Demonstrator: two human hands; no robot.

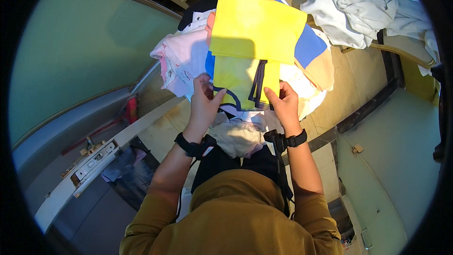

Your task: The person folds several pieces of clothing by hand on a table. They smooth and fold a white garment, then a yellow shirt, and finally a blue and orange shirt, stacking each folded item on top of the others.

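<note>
A bright yellow garment with dark trim (258, 28) lies partly folded over a heap of clothes before me. My left hand (207, 95) pinches its near left edge beside a curved dark band. At the near right edge, my right hand (283, 102) grips the same garment between thumb and fingers, next to dark trimmed strips. Pink and white clothing (180, 56) lies left of it, and a blue cloth (309, 46) and a peach cloth (320, 69) lie to the right. A crumpled cream cloth (237, 134) sits close to my lap, below the hands.
White fabric (350, 7) is draped over a chair (407, 51) at the upper right. A green panel (88, 42) stands on the left, above a pale rail with a metal latch plate (95, 161). A greenish door (389, 156) is at the right.
</note>
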